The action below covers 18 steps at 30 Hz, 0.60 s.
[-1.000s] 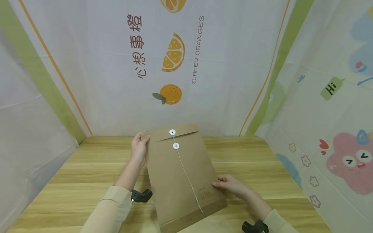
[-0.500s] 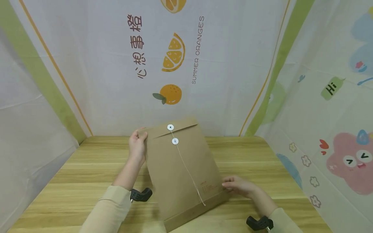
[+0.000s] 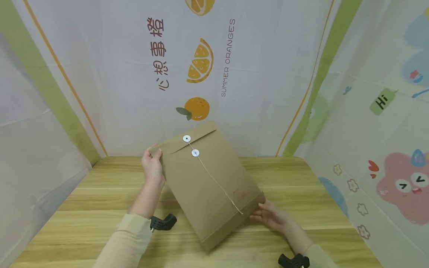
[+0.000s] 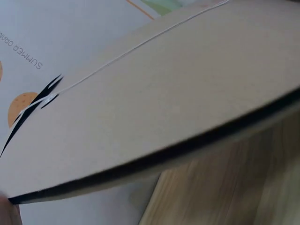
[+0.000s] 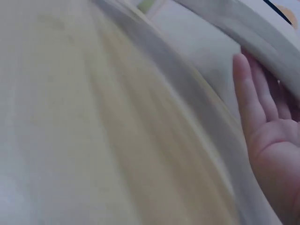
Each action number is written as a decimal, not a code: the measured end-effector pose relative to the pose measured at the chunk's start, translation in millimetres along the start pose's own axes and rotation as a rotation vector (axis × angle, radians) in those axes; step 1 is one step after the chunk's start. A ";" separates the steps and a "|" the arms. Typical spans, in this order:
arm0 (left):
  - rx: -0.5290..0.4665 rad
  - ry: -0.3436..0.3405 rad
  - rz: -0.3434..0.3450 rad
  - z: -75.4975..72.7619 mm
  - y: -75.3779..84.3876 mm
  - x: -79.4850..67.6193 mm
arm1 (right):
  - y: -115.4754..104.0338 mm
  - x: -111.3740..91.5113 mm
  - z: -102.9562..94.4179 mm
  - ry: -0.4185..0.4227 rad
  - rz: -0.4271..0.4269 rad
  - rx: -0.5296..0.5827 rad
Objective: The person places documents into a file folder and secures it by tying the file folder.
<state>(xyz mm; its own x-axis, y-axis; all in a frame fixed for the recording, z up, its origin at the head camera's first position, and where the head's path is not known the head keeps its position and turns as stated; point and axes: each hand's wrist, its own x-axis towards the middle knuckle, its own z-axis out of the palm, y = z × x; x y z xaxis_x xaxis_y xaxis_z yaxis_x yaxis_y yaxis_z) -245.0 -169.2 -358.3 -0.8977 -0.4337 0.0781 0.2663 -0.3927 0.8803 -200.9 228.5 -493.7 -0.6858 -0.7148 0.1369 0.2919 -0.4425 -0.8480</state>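
Note:
A brown kraft paper document envelope point(image 3: 211, 182) is held tilted above the table, its flap end up and to the left. Two white button discs and a thin string run down its front. My left hand point(image 3: 152, 163) pinches the upper left corner, thumb on the front. In the left wrist view the envelope point(image 4: 154, 103) fills most of the picture, with a dark gap along its side edge. At the lower right corner my right hand point(image 3: 271, 216) touches the bottom edge. Its fingers look nearly straight against the underside in the right wrist view, where the palm point(image 5: 276, 145) shows.
A wooden table point(image 3: 110, 197) lies beneath. White printed cloth point(image 3: 268, 74) hangs behind it, with more cloth at both sides. Black wrist devices show at the left point(image 3: 163, 222) and right point(image 3: 294, 261) forearms.
The envelope has turned anticlockwise, its bottom edge swinging up and right. My left hand has moved slightly left and up with its corner. The right hand has shifted from the side edge to the bottom corner.

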 end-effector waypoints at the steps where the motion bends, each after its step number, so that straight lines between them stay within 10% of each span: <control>1: -0.018 0.014 0.002 0.3 -1.7 -0.9 | 2.8 2.1 2.7 0.022 -0.007 0.000; 10: -0.101 0.068 -0.022 -1.6 -18.1 -12.4 | 1.3 12.2 17.3 0.378 -0.069 -0.169; 18: 0.082 -0.150 -0.163 -21.4 -24.2 -19.6 | -30.8 -6.4 4.1 0.491 -0.010 -0.365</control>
<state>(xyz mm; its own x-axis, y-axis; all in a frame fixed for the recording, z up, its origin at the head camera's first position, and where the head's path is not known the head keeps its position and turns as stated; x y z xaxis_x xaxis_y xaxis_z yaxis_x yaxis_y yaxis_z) -226.3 -168.5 -391.2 -0.9702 -0.2422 -0.0052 0.0894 -0.3780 0.9215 -202.8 244.5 -466.4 -0.9400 -0.3398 -0.0323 0.0959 -0.1720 -0.9804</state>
